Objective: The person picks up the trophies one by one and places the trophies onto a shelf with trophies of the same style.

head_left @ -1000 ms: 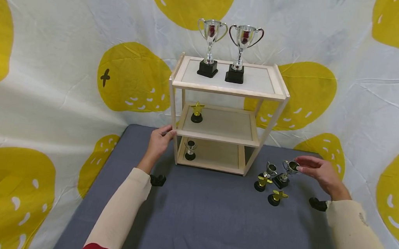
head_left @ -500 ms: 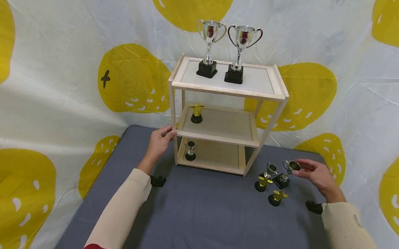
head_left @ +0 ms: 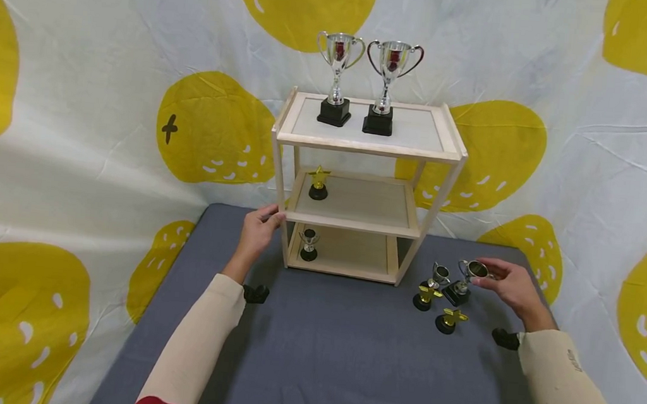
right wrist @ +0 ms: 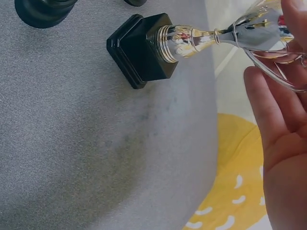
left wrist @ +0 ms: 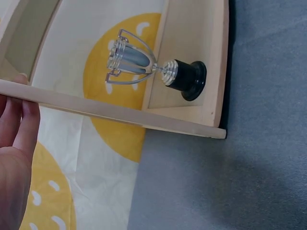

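My left hand (head_left: 259, 227) pinches the left front post of a pale wooden three-tier shelf (head_left: 350, 222); the left wrist view shows the fingertips (left wrist: 29, 112) against that post. On the right, my right hand (head_left: 513, 287) holds a silver trophy cup (head_left: 460, 282) by its bowl and handle, thumb on the near side and fingers behind. Its square black base (right wrist: 144, 50) is close over the grey cloth. Beside it stand a smaller silver trophy cup (head_left: 439, 274) and two gold star trophies, one (head_left: 425, 297) near that cup and another (head_left: 448, 321) nearer me.
Two tall silver trophies (head_left: 338, 70) (head_left: 390, 80) stand on the top tier. A gold star trophy (head_left: 318, 184) is on the middle tier's left, and a small silver cup (head_left: 308, 245) below it. Behind hangs a white curtain (head_left: 110, 84) with yellow fruit shapes.
My right hand has shifted slightly left and closed in on the silver trophy cup's bowl, which has barely moved. The left hand stays on the shelf post.
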`<state>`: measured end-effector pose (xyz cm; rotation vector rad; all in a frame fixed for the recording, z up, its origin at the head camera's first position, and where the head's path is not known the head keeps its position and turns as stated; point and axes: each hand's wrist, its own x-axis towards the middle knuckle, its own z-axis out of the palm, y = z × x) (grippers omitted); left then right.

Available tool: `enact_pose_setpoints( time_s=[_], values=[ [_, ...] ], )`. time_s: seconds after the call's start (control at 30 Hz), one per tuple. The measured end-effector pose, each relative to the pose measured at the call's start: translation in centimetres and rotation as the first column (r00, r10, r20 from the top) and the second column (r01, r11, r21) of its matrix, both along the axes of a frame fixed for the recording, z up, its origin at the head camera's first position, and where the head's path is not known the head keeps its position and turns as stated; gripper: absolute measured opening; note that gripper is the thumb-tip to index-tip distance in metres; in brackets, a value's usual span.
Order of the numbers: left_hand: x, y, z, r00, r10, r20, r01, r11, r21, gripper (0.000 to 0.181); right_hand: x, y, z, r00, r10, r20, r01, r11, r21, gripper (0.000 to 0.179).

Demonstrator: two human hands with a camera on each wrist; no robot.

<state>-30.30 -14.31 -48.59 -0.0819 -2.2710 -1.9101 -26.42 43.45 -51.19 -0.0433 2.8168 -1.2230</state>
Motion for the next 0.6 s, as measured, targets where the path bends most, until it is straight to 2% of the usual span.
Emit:
enact_pose_setpoints(
  time_s=[0.27, 0.6],
  values=[
    [0.08, -0.05, 0.05, 1.0, 0.007, -0.004, -0.007, 1.0, 0.003, 0.041, 0.1, -0.19, 0.09, 1.0, -0.023, -0.013, 0.024, 0.999, 0.036, 0.067],
    [0.12, -0.04, 0.11, 1.0, -0.013, 0.007, 0.013, 0.999, 0.035, 0.044, 0.0, -0.09, 0.72, 1.0, -0.01, 0.004, 0.01, 0.997, 0.072, 0.065]
  ],
)
